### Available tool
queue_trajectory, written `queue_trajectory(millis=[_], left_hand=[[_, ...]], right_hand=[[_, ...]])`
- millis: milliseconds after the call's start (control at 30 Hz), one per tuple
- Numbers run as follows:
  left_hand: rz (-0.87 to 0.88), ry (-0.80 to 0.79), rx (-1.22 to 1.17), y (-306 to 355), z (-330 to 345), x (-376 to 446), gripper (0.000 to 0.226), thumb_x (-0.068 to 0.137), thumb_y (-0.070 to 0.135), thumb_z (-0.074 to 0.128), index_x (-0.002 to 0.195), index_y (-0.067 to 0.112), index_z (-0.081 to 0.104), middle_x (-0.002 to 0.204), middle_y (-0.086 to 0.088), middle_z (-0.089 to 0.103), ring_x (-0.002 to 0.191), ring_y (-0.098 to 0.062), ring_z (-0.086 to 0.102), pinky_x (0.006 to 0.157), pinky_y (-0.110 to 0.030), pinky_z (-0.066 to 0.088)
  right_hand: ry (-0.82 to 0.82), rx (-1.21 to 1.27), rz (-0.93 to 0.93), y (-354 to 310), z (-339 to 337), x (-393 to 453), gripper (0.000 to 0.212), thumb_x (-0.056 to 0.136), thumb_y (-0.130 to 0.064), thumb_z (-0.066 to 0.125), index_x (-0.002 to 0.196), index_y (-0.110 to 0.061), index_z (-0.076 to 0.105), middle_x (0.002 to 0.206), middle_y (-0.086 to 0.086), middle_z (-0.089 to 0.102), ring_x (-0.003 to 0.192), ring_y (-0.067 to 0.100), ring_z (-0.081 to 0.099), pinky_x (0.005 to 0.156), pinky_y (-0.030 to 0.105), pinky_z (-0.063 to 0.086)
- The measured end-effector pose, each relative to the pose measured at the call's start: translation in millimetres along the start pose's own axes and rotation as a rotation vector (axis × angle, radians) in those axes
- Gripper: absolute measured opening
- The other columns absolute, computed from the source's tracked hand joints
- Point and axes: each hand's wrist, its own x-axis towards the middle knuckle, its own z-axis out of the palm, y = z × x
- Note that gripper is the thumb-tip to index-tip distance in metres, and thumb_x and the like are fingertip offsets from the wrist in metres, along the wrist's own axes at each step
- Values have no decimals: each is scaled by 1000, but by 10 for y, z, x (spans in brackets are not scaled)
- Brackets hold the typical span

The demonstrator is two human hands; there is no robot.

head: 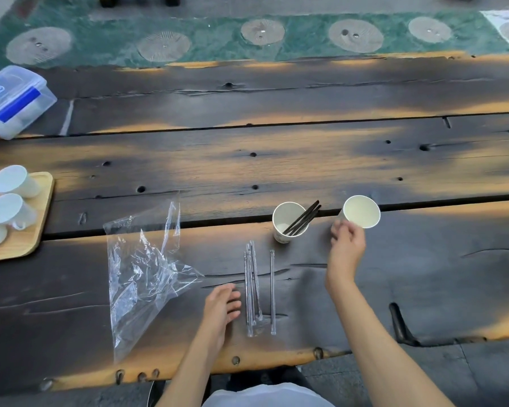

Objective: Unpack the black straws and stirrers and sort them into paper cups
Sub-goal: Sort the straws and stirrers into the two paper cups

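- Nearest, left hand (222, 306): lying flat on the wooden table (423, 274) with fingers loosely spread, gripping nothing, just beside the wrapped straws (252, 289).
- Right hand (347, 239): reaching out, fingers curled at the base of the tilted empty paper cup (361, 211); seems to be holding it, though the contact itself is hidden behind the knuckles.
- Second paper cup (288, 221): upright between the hands, already carrying a few unwrapped black stirrers (303, 220) leaning over its rim.
- Still wrapped: a small cluster plus one single wrapped straw (272, 292) lying apart, all pointing away from the body.
- Emptied clear bag (141, 274): crumpled on the left, just beyond the left hand.
- Risks, as a judgement: tilted cup may tip if released carelessly; leaning stirrers could topple their light cup if nudged; a gap between planks could swallow a rolling straw.
- Hard to tell: whether the wrapped pieces are straws or stirrers; the exact count in the cluster.
- Cut off at left edge: wooden tray (41, 230) of white cups, and a plastic box (15, 101).
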Motion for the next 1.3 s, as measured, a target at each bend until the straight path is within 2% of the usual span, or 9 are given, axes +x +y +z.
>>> queue_trajectory(millis=[67,200,433,567,700,867,967,1167,1300], left_hand=[[14,45,64,-25,27,87,22,100,16,48,117,11,61,107,-8,65,90,-19,59,78,-31,51],[-25,28,133,-10,192,203,25,101,17,45,123,21,56,117,-1,59,108,-19,55,98,-37,45],[-119,-4,100,15,425,375,21,99,16,47,117,19,58,101,0,62,95,-19,55,96,-39,45],[-112,-6,132,-32,478,457,22,96,8,45,105,15,64,90,-4,68,78,-16,60,67,-23,49],[-14,19,270,-135,479,533,21,90,-1,50,96,6,69,93,-16,74,76,-22,65,68,-24,55],[101,5,418,-144,490,438,13,86,-5,60,90,2,71,74,-8,65,67,-17,59,54,-18,46],[125,-9,463,-158,431,368,16,90,2,61,77,7,70,64,-2,60,59,-12,49,44,-13,34],[129,-58,510,-119,327,172,27,101,13,44,90,5,66,72,0,64,68,-14,58,55,-17,42],[44,-285,345,-111,286,23,24,104,10,32,100,4,54,71,-8,59,64,-21,61,67,-33,53]], right_hand=[[-20,-184,216,277,-66,-133,25,90,-3,40,86,-22,56,98,13,67,79,20,60,74,33,47],[-422,-461,565,631,15,-463,19,94,-3,42,103,-15,54,82,2,57,64,14,51,55,23,36],[-639,-516,656,853,329,-625,26,95,-10,40,118,-15,53,91,-7,66,81,11,57,76,31,46],[-667,-496,668,971,455,-663,36,91,-5,38,122,-8,54,112,9,71,86,18,62,73,30,50],[-632,-447,689,970,449,-692,27,95,-1,37,118,-5,50,94,6,65,82,18,62,89,39,53],[-630,-385,695,1011,449,-718,25,93,6,41,113,2,56,117,26,67,93,26,68,72,32,60],[-684,-467,658,1028,448,-734,33,89,4,43,114,0,64,114,21,70,99,25,69,76,30,58],[-811,-556,547,833,362,-773,19,91,-1,50,98,1,68,75,13,60,56,13,51,47,15,40],[-903,-390,513,728,296,-777,27,97,-20,51,84,3,53,62,20,49,40,22,42,45,31,40]])
